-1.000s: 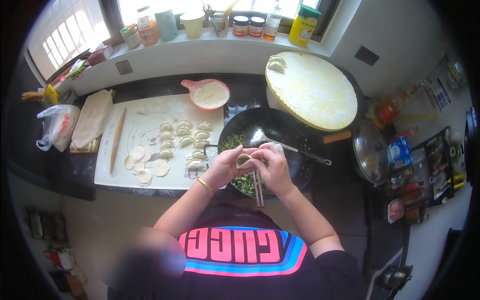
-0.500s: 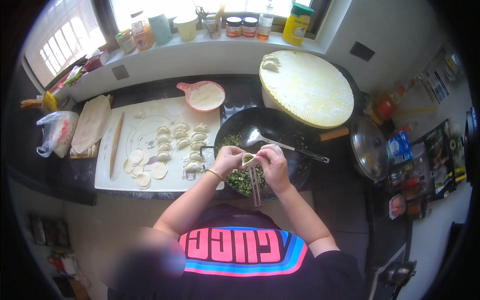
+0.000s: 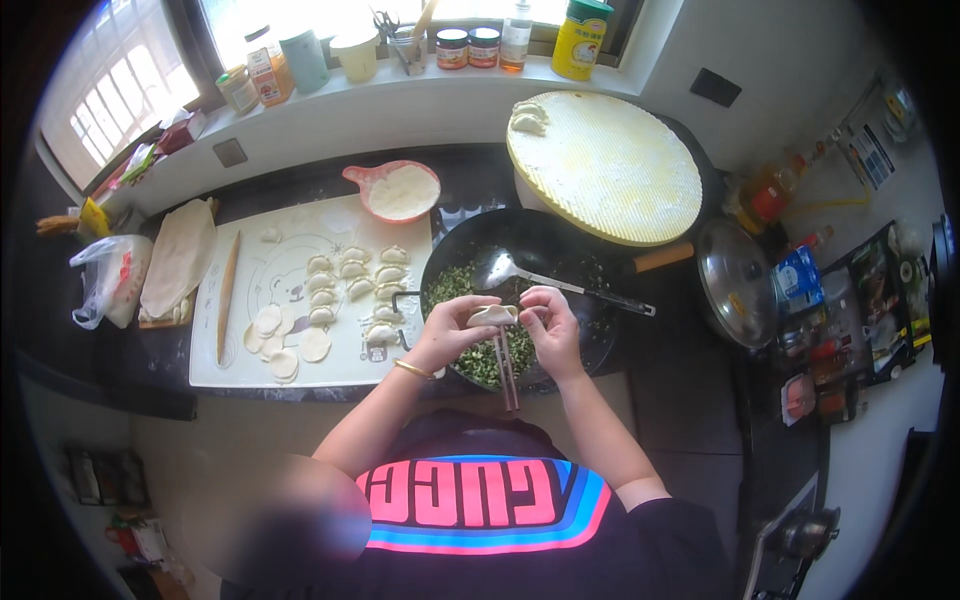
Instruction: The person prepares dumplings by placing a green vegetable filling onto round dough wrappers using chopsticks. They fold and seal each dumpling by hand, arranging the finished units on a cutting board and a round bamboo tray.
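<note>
Over the wok [image 3: 530,232], a half-round dumpling [image 3: 492,316] is held between my two hands. My left hand [image 3: 450,330] grips its left side, thumb and fingers closed round the wrapper. At the dumpling's right end, the fingers of my right hand [image 3: 554,332] are pinched together. The edge is folded over, and no filling shows. Beneath lies chopped green filling [image 3: 478,368] in the wok, with chopsticks [image 3: 507,372] pointing toward me. A metal spatula [image 3: 572,288] rests across the wok's right side.
Left of the wok, a white mat [image 3: 210,350] carries rows of dumplings [image 3: 353,270], round wrappers [image 3: 270,335] and a rolling pin [image 3: 229,300]. A red flour bowl [image 3: 358,177] sits behind. Far right stand a floured round tray [image 3: 620,170] and a glass lid [image 3: 733,285].
The wrapper was an open cup with green filling showing; now it is folded into a half-round. My right hand has shifted to its right end. The view has moved slightly.
</note>
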A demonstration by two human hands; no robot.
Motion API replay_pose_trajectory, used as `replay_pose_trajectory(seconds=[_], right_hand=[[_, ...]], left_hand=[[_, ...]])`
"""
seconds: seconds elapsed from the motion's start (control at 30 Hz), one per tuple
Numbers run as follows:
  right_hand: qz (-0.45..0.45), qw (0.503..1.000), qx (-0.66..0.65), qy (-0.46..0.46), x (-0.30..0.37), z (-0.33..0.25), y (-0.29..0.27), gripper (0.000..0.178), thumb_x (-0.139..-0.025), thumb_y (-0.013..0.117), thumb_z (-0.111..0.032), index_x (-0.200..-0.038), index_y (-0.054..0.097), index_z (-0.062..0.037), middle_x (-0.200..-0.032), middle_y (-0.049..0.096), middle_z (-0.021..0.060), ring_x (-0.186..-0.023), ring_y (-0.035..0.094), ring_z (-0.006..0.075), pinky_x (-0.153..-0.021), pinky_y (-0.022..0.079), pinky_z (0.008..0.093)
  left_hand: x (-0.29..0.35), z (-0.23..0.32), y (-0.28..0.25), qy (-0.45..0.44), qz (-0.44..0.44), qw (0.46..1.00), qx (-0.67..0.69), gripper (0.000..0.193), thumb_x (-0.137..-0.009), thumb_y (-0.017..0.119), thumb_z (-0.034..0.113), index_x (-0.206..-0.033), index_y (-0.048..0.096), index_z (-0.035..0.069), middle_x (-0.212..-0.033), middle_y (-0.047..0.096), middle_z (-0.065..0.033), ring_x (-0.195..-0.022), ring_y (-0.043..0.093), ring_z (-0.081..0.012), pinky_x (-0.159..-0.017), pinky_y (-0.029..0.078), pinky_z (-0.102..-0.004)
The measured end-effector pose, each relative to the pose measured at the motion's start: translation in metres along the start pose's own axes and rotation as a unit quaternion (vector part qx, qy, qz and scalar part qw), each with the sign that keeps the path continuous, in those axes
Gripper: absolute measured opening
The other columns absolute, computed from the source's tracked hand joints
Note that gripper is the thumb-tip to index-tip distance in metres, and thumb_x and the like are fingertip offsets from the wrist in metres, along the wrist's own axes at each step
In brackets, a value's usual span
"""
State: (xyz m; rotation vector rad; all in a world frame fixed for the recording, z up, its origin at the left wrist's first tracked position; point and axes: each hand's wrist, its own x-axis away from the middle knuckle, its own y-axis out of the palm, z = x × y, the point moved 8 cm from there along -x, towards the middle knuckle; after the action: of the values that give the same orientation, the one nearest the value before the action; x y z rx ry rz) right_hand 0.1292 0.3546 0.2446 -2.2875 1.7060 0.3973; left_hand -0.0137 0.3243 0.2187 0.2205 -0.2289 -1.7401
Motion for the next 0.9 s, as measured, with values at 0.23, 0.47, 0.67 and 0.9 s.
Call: replay_pose_trajectory(seconds=[0.23, 0.47, 0.67, 0.9], right_hand=[[0.001, 0.99, -0.134, 0.052, 0.01, 0.007, 0.002, 0.021, -0.074, 0.07, -0.004, -0.093, 0.06, -0.0043, -0.109, 0.052, 0.0059, -0.098, 0.052, 0.0129, -0.079, 0.043, 0.0245], [0.0, 0.988, -0.093, 0.12, 0.017, 0.018, 0.001, 0.02, -0.075, 0.069, -0.004, -0.094, 0.063, -0.0013, -0.093, 0.063, 0.0048, -0.085, 0.059, 0.0114, -0.076, 0.047, 0.0254], [0.035, 0.999, 0.023, 0.011, 0.015, -0.001, 0.001, 0.008, -0.079, 0.063, 0.0, -0.087, 0.061, 0.0006, -0.083, 0.061, 0.0061, -0.076, 0.058, 0.0126, -0.069, 0.046, 0.0251], [0.055, 0.997, 0.052, -0.029, 0.013, -0.022, 0.0, 0.005, -0.076, 0.063, 0.001, -0.081, 0.063, 0.0011, -0.086, 0.061, 0.0076, -0.076, 0.058, 0.0148, -0.067, 0.046, 0.0253]], left_hand=[[0.006, 0.006, -0.001, 0.015, 0.007, 0.999, 0.048, 0.041, -0.075, 0.067, -0.002, -0.115, 0.054, -0.001, -0.104, 0.062, -0.0082, -0.094, 0.059, -0.0129, -0.082, 0.048, -0.0248], [0.012, 0.012, 0.004, 0.018, 0.0, 0.998, 0.055, 0.041, -0.076, 0.067, -0.001, -0.114, 0.055, -0.001, -0.105, 0.061, -0.0085, -0.096, 0.059, -0.0132, -0.084, 0.048, -0.0256], [0.014, 0.017, 0.009, 0.024, 0.0, 0.998, 0.064, 0.041, -0.074, 0.067, -0.003, -0.113, 0.055, -0.001, -0.103, 0.062, -0.0084, -0.094, 0.059, -0.0131, -0.083, 0.049, -0.0255], [0.015, 0.021, 0.01, 0.027, 0.003, 0.998, 0.061, 0.041, -0.074, 0.066, -0.004, -0.113, 0.055, -0.001, -0.103, 0.062, -0.0086, -0.092, 0.06, -0.0128, -0.082, 0.05, -0.0253]])
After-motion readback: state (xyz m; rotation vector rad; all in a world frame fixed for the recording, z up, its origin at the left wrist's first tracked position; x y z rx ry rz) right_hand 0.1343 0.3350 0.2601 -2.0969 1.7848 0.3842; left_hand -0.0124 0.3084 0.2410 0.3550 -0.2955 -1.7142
